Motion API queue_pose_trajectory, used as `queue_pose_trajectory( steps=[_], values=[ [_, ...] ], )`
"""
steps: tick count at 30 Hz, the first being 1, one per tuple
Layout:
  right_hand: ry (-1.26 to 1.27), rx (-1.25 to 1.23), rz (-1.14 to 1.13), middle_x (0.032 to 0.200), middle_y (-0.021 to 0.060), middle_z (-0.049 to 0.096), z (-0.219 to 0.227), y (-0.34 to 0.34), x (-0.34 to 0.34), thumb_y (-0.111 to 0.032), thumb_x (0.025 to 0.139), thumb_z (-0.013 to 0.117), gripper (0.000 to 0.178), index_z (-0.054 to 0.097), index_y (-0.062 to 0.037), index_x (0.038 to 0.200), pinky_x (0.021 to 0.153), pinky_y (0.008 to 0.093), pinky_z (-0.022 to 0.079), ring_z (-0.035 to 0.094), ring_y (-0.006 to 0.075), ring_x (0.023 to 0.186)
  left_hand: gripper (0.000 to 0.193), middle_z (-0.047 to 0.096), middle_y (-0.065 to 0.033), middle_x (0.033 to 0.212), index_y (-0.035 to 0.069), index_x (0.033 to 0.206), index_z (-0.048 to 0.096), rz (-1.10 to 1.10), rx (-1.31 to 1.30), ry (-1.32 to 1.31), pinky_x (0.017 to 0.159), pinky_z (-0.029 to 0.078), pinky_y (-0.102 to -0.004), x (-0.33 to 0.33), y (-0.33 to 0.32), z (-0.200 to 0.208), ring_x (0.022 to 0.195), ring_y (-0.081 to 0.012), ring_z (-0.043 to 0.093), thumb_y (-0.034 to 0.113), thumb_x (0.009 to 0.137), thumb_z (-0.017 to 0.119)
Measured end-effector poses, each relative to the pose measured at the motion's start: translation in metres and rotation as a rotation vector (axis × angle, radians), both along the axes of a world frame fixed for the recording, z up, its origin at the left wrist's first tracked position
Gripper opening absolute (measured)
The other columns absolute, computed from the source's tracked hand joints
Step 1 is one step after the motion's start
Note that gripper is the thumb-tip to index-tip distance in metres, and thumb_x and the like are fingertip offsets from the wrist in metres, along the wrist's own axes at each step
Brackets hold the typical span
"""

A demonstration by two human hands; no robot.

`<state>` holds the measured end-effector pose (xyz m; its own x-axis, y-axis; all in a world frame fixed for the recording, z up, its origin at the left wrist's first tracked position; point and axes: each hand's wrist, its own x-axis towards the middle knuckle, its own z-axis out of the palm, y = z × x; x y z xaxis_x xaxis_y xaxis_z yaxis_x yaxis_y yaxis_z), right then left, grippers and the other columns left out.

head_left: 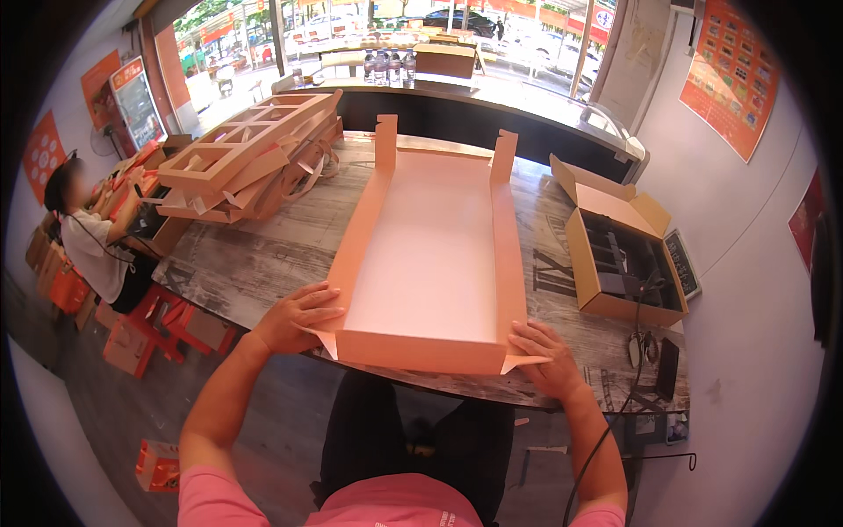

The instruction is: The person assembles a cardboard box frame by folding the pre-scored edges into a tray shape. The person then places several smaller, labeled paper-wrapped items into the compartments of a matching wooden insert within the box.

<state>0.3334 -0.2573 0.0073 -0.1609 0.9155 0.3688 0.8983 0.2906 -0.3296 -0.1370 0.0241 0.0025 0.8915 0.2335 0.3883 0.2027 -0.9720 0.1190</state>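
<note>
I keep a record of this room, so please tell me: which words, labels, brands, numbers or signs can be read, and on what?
Open cardboard tray: no print visible.
Tabletop: large dark character-like marks, not copied here.
Orange poster at right: print too small to read.
Pink shirt: tiny print, unreadable.
Glass-door fridge: header blurred.

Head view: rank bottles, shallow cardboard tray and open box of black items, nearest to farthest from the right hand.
1. Shallow cardboard tray: touching the right hand.
2. Open box of black items: right side of the table.
3. Bottles: on the counter beyond the table.
</note>
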Motion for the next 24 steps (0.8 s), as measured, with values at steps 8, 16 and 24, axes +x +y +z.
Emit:
queue_pose_trajectory(
  steps=[8, 16, 24],
  values=[
    [0.342, -0.021, -0.005, 0.120, 0.0132, 0.073, -0.001, 0.002, -0.003, -0.008, 0.093, 0.070, 0.018, 0.075, -0.0032, 0.110, 0.101, 0.0414, 0.049, 0.066, 0.0346, 0.113, 0.046, 0.065, -0.0124, 0.142, 0.011, 0.125, 0.074, -0.041, -0.368, -0.107, 0.119, 0.041, -0.0499, 0.004, 0.000, -0.001, 0.142, -0.0372, 0.053, 0.023, 0.082, 0.085],
    [0.909, -0.178, -0.220, 0.095, 0.0024, 0.072, -0.033, 0.002, 0.003, -0.011, 0.105, 0.061, 0.017, 0.072, -0.0003, 0.113, 0.082, 0.0288, 0.050, 0.061, 0.0106, 0.089, 0.034, 0.068, -0.0120, 0.141, 0.003, 0.122, 0.074, 0.120, -0.678, -0.225, 0.119, 0.038, -0.0467, 0.005, -0.017, -0.010, 0.148, -0.0320, 0.047, 0.020, 0.094, 0.078],
    [0.960, -0.117, -0.161, 0.098, -0.0002, 0.072, -0.026, 0.006, -0.011, -0.018, 0.107, 0.063, 0.022, 0.070, 0.0022, 0.111, 0.079, 0.0253, 0.049, 0.059, 0.0056, 0.090, 0.026, 0.074, -0.0043, 0.117, 0.001, 0.123, 0.073, 0.194, -0.963, -0.390, 0.099, 0.050, -0.0335, 0.008, -0.028, -0.023, 0.114, -0.0141, 0.063, 0.014, 0.100, 0.070]
  ],
)
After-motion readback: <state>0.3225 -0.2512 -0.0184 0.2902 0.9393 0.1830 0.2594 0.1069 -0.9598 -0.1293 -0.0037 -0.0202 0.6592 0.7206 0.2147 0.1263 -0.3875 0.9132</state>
